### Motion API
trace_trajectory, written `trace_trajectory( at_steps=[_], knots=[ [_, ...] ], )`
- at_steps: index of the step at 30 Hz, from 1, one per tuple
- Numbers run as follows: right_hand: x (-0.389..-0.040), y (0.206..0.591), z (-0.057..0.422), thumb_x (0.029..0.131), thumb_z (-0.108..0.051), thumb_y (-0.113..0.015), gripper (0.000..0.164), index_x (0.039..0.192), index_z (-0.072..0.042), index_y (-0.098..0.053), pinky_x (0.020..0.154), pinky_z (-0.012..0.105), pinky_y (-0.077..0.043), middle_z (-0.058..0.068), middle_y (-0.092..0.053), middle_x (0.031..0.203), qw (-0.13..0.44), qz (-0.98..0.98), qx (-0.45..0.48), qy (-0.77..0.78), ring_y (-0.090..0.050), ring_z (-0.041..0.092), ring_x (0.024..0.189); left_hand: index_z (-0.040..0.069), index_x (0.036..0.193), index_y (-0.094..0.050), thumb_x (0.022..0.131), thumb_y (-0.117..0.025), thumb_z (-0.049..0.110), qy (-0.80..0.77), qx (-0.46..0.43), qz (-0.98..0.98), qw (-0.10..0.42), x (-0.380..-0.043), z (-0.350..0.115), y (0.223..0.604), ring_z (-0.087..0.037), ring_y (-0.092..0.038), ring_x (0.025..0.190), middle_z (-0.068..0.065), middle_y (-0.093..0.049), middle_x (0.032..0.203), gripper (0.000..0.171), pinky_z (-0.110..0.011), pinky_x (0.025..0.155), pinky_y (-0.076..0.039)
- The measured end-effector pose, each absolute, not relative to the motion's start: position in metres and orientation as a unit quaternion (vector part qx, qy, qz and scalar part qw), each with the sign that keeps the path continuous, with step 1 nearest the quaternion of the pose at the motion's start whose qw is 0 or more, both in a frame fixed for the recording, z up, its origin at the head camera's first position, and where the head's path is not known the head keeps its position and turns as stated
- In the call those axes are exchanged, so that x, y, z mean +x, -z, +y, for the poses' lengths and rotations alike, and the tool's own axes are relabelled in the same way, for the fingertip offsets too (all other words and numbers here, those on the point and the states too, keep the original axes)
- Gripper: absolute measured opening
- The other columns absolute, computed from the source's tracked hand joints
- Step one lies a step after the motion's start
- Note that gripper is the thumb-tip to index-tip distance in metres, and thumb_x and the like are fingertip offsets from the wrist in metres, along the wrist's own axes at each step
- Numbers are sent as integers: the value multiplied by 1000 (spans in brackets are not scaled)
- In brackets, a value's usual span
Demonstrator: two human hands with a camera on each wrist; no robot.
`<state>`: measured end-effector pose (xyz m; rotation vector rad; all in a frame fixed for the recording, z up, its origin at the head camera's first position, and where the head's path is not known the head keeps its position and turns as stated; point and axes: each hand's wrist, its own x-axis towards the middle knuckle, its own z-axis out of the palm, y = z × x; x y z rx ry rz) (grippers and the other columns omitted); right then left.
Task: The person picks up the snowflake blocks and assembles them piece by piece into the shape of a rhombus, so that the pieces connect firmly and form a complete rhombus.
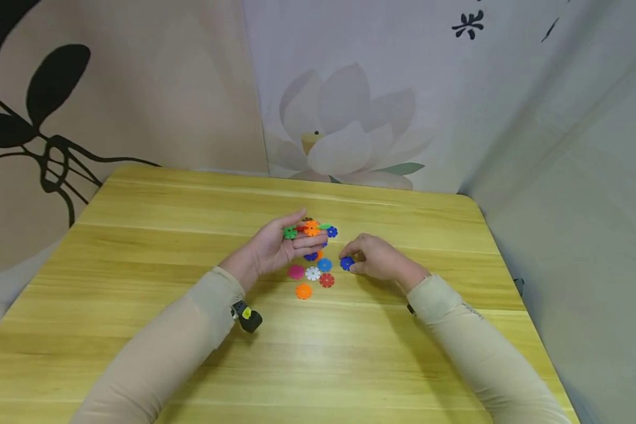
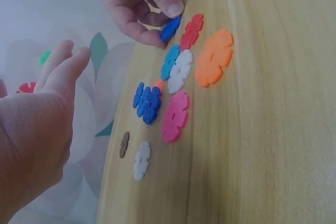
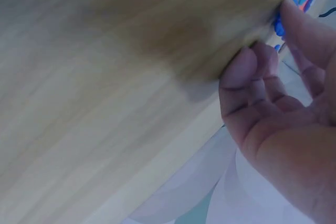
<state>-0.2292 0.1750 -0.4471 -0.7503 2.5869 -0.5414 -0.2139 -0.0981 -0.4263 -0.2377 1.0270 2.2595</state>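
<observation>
My left hand is turned palm up over the table, fingers extended. Across its fingers lies a joined row of plastic snowflake discs: a green disc, a red one, an orange disc and a light green disc seen edge-on. To the right, my right hand pinches a blue snowflake disc between thumb and fingers, close over the tabletop. In the left wrist view this blue disc stands tilted near a red disc. The right wrist view shows the thumb partly hiding the blue disc.
Loose discs lie on the wooden table between the hands: pink, white, light blue and orange. Several dark blue discs, a brown one and another white lie farther back. Printed curtains hang behind.
</observation>
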Motion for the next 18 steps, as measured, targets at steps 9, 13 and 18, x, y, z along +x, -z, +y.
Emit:
trace_trajectory(
  at_steps=[9,13,18],
  knots=[
    [-230,437,168,107,-18,-68,21,111,1,-74,81,33,-67,22,-79,109,246,833,-76,490,-76,22,90,3,140,-56,112,-59,24,-831,-78,469,289,-213,-97,431,-35,-60,141,-18,-67,134,35,-41,114,-56],
    [-230,428,160,110,-20,-63,35,128,9,-68,88,32,-67,24,-75,119,255,754,-28,604,-75,27,103,3,128,-66,111,-61,20,-819,-70,495,282,-214,-98,430,-31,-71,128,-13,-78,118,25,-38,107,-61],
    [-229,423,153,107,-15,-67,38,136,9,-65,77,23,-65,9,-77,101,249,737,-10,628,-73,16,86,4,122,-73,108,-66,21,-805,-75,517,280,-215,-100,430,-25,-80,109,-16,-80,117,22,-40,106,-61]
  ],
)
